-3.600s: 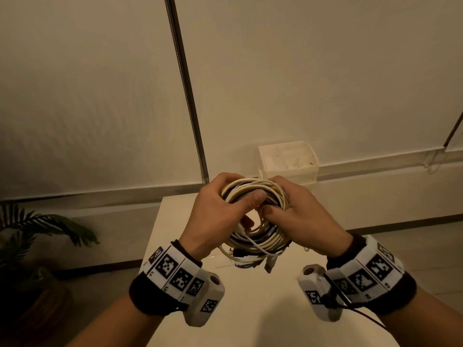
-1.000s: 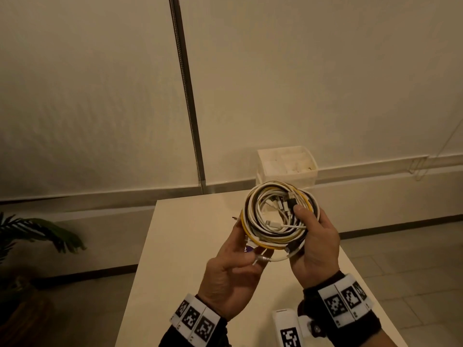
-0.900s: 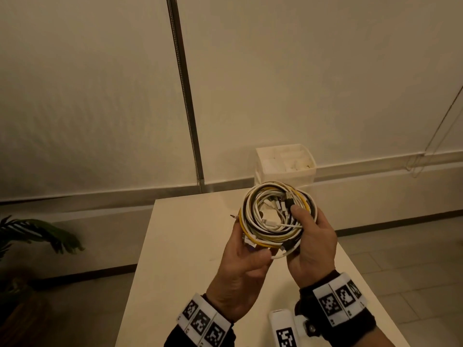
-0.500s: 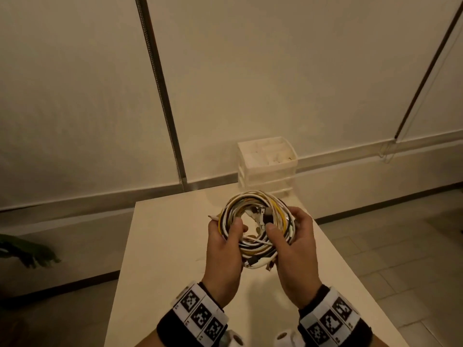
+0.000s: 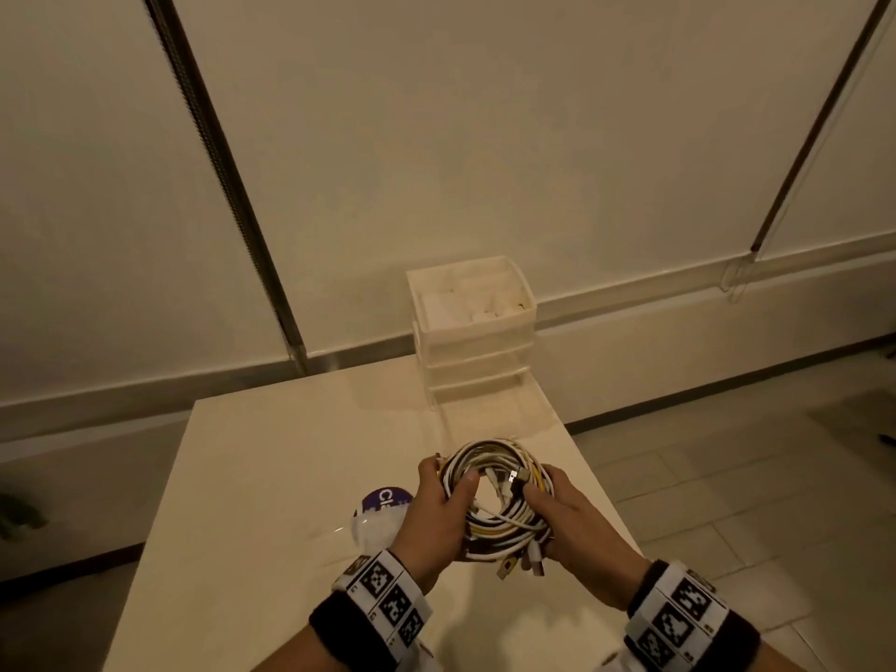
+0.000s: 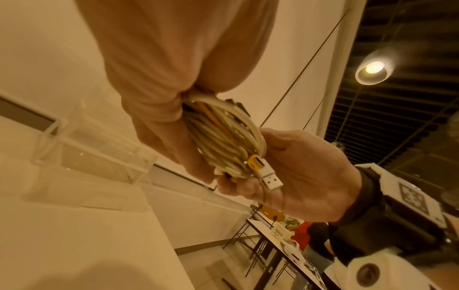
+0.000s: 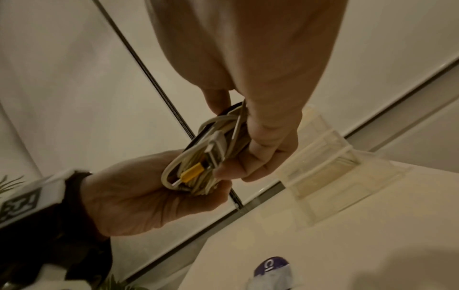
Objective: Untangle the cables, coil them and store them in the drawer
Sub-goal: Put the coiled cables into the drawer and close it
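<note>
A coil of white, yellow and dark cables (image 5: 499, 502) hangs above the white table (image 5: 271, 468), held between both hands. My left hand (image 5: 439, 514) grips its left side, thumb across the loops. My right hand (image 5: 565, 518) grips the right side. USB plugs (image 5: 521, 567) stick out at the coil's near end. The left wrist view shows the coil (image 6: 223, 145) edge-on with a white USB plug (image 6: 272, 181). From the right wrist the coil (image 7: 211, 153) shows a yellow connector (image 7: 192, 174). A white drawer unit (image 5: 472, 332) stands at the table's far edge, all drawers closed.
A clear plastic bag with a purple label (image 5: 380, 514) lies on the table just left of my left hand. A wall with dark vertical rails (image 5: 228, 186) rises behind the table. Tiled floor (image 5: 727, 477) lies beyond the table's right edge.
The coil has come down from an upright showing in my right hand to a lower hold between both hands. My left hand has taken its left side. The view has tilted down.
</note>
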`<state>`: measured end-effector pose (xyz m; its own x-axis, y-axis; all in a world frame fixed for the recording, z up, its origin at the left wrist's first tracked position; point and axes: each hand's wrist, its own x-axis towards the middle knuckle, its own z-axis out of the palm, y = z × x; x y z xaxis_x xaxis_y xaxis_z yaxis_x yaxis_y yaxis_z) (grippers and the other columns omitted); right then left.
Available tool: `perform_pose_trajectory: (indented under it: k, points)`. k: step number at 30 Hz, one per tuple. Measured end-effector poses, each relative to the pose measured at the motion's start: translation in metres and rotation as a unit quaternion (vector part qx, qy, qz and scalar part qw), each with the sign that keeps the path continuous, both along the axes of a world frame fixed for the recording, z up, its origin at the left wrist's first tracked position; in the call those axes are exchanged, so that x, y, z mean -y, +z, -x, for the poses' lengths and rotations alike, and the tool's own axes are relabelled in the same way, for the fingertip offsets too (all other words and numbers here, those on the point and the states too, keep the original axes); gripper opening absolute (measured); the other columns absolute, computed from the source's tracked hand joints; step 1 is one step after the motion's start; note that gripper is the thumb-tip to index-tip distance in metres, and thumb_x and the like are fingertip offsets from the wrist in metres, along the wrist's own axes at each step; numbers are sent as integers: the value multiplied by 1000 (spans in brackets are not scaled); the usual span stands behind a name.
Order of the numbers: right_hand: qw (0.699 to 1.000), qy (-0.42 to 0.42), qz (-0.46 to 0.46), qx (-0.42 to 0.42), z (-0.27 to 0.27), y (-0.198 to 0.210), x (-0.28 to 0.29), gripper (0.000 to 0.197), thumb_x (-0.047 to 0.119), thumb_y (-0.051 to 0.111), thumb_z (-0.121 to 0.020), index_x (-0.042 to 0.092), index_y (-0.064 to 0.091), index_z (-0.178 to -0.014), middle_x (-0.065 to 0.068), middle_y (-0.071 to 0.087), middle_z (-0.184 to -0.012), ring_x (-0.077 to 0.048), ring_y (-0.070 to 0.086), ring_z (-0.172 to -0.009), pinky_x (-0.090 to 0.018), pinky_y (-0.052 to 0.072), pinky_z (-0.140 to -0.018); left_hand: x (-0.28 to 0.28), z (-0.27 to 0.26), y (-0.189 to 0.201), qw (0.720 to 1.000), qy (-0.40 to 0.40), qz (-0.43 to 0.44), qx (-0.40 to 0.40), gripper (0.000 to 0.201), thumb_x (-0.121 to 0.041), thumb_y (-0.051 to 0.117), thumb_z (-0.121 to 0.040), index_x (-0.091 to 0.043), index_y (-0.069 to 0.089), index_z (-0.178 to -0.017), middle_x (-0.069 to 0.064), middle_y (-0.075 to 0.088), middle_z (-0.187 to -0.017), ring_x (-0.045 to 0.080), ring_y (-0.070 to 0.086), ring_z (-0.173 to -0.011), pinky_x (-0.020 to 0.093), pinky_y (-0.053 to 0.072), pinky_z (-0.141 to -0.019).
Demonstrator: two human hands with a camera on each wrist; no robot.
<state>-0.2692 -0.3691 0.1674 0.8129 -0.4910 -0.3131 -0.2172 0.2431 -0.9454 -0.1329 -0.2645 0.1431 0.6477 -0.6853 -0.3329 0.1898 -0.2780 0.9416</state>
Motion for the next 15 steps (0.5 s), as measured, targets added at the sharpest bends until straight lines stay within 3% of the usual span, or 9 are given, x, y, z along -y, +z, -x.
perform_pose_trajectory:
  k: [4,6,9,11,13,15]
  points:
    - [999,25,-21,-38,-20,-35,86,23,21,42,-102,12,46,-123,-23,60,-111,-26,66,-71,-38,53,-59,66,-6,-9,994,-10,-60,-90,40,-43,55,-96,-21,36,-123,11,58,-118,32,73,-89,48,60,-60]
    - [997,22,-50,-63,-37,-49,124,21,17,43,-102,10,47,-121,-23,61,-113,-32,68,-81,-39,55,-60,97,-16,-12,992,7,-75,-105,41,-42,58,-94,-17,41,-122,13,61,-115,33,73,-87,51,60,-62]
    - [991,12,-97,-94,-69,-66,169,21,11,44,-100,5,49,-119,-25,62,-115,-41,67,-94,-41,56,-62,142,-45,-36,993,29,-109,-47,62,-55,69,-82,-13,47,-121,15,64,-113,36,72,-87,58,59,-65]
    - [986,9,-115,-121,-92,-75,193,22,8,44,-99,0,49,-118,-29,61,-115,-41,66,-90,-41,55,-59,166,-69,-66,989,45,-137,-27,61,-56,70,-78,-13,52,-117,17,66,-110,37,73,-83,60,58,-62]
    - [984,11,-106,-145,-117,-84,213,22,7,45,-98,-3,49,-117,-32,60,-115,-40,65,-86,-40,54,-56,189,-100,-108,982,56,-178,4,71,-71,66,-67,-16,55,-111,14,68,-106,36,72,-84,56,60,-68]
    - [982,2,-106,-159,-139,-91,230,21,6,46,-97,-4,49,-115,-31,60,-113,-40,64,-86,-41,55,-56,206,-116,-111,978,67,-196,16,81,-77,60,-59,-15,55,-111,15,68,-105,37,71,-87,54,60,-72]
